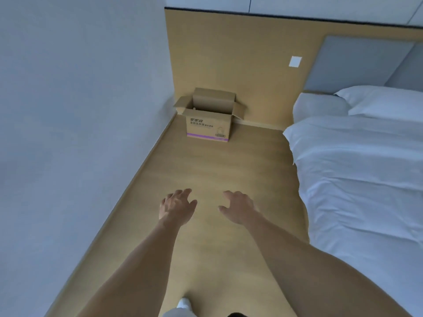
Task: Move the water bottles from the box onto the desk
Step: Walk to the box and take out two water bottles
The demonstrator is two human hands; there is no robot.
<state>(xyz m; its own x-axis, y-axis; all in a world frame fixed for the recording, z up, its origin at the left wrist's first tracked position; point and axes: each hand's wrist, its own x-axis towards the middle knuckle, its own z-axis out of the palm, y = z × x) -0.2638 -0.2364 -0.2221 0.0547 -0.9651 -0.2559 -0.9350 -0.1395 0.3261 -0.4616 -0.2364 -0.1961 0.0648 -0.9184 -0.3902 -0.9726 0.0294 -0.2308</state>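
A brown cardboard box (208, 124) with its flaps open stands on the wooden floor in the far corner, against the tan wall panel. Its inside is mostly hidden from here; no bottle shows clearly. My left hand (176, 205) and my right hand (238, 208) are both stretched out in front of me above the floor, well short of the box. Their fingers are spread and relaxed, and neither holds anything. No desk is in view.
A bed (357, 170) with white bedding and pillows fills the right side. A pale wall (68, 110) runs along the left. The strip of wooden floor (206, 170) between them leads to the box. A white shoe (184, 303) shows at the bottom.
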